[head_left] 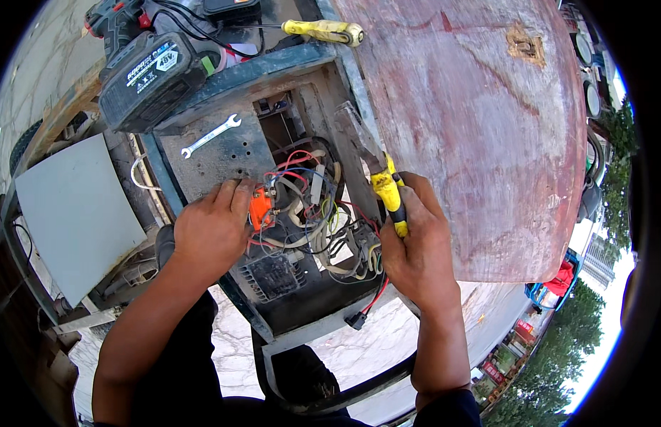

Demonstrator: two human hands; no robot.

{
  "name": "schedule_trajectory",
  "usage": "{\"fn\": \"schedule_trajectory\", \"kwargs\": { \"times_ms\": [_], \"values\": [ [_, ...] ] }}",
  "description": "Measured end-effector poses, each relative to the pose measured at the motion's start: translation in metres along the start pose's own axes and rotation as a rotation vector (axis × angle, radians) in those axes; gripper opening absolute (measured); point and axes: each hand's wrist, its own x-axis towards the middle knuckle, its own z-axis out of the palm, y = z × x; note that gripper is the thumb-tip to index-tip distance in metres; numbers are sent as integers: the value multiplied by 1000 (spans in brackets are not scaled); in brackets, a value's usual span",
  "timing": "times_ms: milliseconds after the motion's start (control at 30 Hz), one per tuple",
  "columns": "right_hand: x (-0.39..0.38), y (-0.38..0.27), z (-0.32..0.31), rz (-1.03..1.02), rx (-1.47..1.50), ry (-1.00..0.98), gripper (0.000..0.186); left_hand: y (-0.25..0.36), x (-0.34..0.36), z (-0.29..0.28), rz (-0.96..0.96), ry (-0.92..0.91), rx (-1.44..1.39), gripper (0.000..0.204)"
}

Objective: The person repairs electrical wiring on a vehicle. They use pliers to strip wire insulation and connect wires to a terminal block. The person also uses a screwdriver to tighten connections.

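Observation:
My left hand (213, 228) is closed on an orange electrical part (260, 208) with metal terminals, fingertips at its left side. My thumb is mostly hidden. Wires run from the part into a tangle of red, blue, white and black wires (319, 206) inside an open metal box (273, 67). On the right, my right hand (419, 245) grips pliers (382, 178) by their yellow and black handles. The metal jaws point up and away over the box's right wall, apart from the wires. A black finned module (270, 277) sits in the near part of the box.
An open-ended wrench (211, 136) lies on the box's metal plate. Along the far rim are a black battery pack (152, 78), a yellow-handled screwdriver (323, 31) and a power tool (120, 25). A worn reddish board (473, 142) spans the right; a grey panel (77, 213) lies left.

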Motion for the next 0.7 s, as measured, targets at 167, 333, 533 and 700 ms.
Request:
{"fn": "schedule_trajectory", "kwargs": {
  "times_ms": [167,333,533,700],
  "values": [
    [0,2,-1,-10,38,21,45,1,1,0,25,12,6,76],
    [4,-3,1,-12,30,-4,44,-3,-2,2,32,49,53,66],
    [0,0,5,97,10,-44,35,2,4,-3,57,33,39,43],
    [0,7,12,64,29,-17,27,-2,-1,4,115,211,-29,41]
  ]
}}
